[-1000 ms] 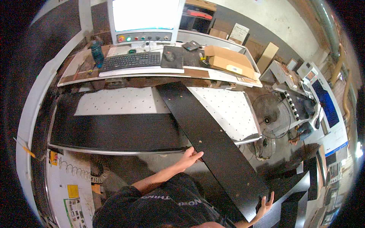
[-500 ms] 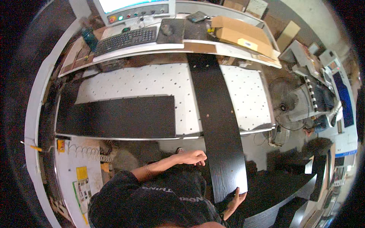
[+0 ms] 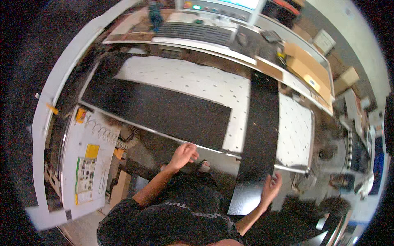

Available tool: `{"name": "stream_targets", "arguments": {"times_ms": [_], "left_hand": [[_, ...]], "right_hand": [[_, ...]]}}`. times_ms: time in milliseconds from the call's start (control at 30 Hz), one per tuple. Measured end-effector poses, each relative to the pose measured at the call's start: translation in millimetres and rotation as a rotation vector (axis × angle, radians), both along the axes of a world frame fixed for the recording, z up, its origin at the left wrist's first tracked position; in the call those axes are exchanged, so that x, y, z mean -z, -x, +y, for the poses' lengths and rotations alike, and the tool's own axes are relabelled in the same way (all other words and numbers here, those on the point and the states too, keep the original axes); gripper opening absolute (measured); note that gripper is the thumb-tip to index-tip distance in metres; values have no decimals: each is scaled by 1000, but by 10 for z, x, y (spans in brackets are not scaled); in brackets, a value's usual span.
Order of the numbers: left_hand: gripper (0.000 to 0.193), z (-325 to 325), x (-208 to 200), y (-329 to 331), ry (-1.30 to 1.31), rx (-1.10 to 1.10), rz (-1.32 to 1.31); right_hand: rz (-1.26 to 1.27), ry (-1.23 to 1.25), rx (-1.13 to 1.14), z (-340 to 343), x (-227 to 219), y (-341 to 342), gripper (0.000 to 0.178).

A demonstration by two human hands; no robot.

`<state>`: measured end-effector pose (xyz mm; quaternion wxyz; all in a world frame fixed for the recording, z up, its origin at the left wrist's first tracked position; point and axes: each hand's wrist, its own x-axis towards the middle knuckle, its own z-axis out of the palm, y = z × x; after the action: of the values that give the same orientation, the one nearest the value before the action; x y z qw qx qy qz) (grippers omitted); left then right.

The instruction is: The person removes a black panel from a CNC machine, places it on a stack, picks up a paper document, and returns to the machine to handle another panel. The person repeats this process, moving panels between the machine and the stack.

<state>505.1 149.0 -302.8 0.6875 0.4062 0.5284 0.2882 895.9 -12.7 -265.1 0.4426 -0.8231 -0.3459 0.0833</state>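
A long black board (image 3: pixel 261 119) lies lengthwise across the white dotted table (image 3: pixel 293 135), its near end sticking out past the table's front edge. Beside that overhanging part is my right hand (image 3: pixel 271 187), fingers apart and holding nothing; whether it touches the board's right edge I cannot tell. My left hand (image 3: pixel 184 156) hovers by the table's front edge, loosely bent, slightly blurred, with nothing in it. Just beyond it lies a second, wider black panel (image 3: pixel 172 110) on the left part of the table.
Behind the table, a shelf carries a keyboard (image 3: pixel 195 33), a mouse (image 3: pixel 241 39) and an open cardboard box (image 3: pixel 310 71). A coiled hose (image 3: pixel 100 131) hangs at the left beside a white cabinet (image 3: pixel 69 164). Dark boards (image 3: pixel 295 225) lie low at the right, near a fan (image 3: pixel 324 153).
The view has turned, shifting the table's image. My left hand has moved left, away from the long board. My right hand has let go of its near end and moved up along its right side.
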Motion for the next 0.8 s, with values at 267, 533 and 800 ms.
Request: {"name": "stream_targets", "arguments": {"times_ms": [267,533,800], "left_hand": [[53,304,670,784,-244,-821,169],[51,395,497,945,-151,-685,525],[52,-130,128,1047,-188,-505,493]], "right_hand": [[-183,54,-672,1532,540,1683,60],[-330,164,-691,1161,206,2003,64],[-454,118,-876,995,286,1394,84]]}}
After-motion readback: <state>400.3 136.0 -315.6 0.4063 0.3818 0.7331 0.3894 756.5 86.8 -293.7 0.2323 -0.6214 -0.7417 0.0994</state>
